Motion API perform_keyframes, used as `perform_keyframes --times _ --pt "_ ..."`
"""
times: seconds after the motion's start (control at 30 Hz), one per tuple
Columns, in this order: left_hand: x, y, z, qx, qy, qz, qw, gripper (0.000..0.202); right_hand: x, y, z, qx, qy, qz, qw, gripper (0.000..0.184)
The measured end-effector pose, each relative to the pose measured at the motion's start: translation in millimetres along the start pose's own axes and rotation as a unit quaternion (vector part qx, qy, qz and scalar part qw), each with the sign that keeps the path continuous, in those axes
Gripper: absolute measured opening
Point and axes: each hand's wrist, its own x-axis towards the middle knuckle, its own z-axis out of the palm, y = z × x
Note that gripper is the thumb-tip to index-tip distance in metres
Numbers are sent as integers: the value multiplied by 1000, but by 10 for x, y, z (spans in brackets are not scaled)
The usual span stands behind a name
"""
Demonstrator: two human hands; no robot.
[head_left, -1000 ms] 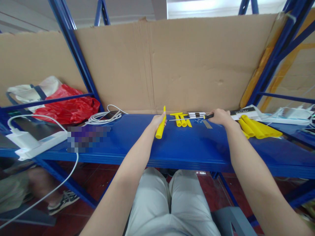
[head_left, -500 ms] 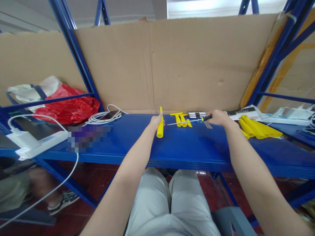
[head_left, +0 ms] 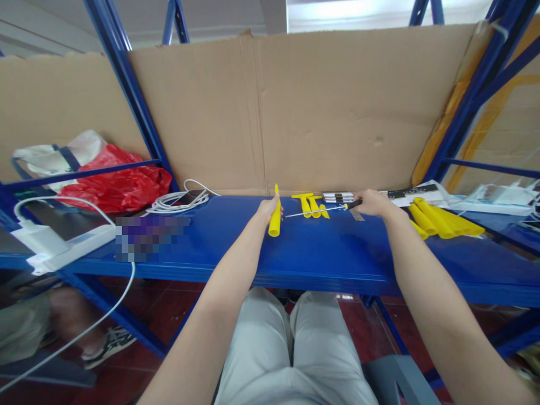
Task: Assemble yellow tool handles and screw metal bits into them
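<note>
In the head view, the yellow tubular handle (head_left: 274, 226) had been turned straighter than a second earlier, and the tip of the screwdriver (head_left: 353, 205) had been lowered along its side; by this, it was judged, the two were being realigned. The handle was gripped in the closed left hand (head_left: 266, 209), its round end left jutting towards the front of the blue shelf (head_left: 320, 247). The screwdriver's grip was enclosed by the right hand (head_left: 372, 201). Whether the handle was touched by the tip could not be told.

Along the blue tabletop's (head_left: 320, 250) back edge, a coiled white cable (head_left: 167, 205) and yellow T-shaped pieces (head_left: 305, 205) are lying.
</note>
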Motion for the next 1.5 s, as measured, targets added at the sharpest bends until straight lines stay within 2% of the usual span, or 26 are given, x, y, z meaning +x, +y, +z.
perform_keyframes --times 0.27,0.43,0.53,0.73,1.13,1.5 --pt "-43 -2 9 3 -20 -2 1000 38 -42 -51 -32 -2 -27 2 1000 34" --pt "-83 3 12 11 -35 -6 999 37 -26 -4 -6 12 -64 -3 998 25" --pt "-76 -2 11 12 -38 -6 999 37 2 39 27 24 -75 1 997 26" --pt "-45 -19 15 -2 -49 -12 999 36 49 96 69 50 -75 -6 996 29" --pt "65 -41 11 -56 -57 -38 996 34 -20 32 4 77 -70 -11 995 27" --pt "-32 5 19 -35 -42 -19 998 38 -4 61 0 69 -70 -14 995 23"
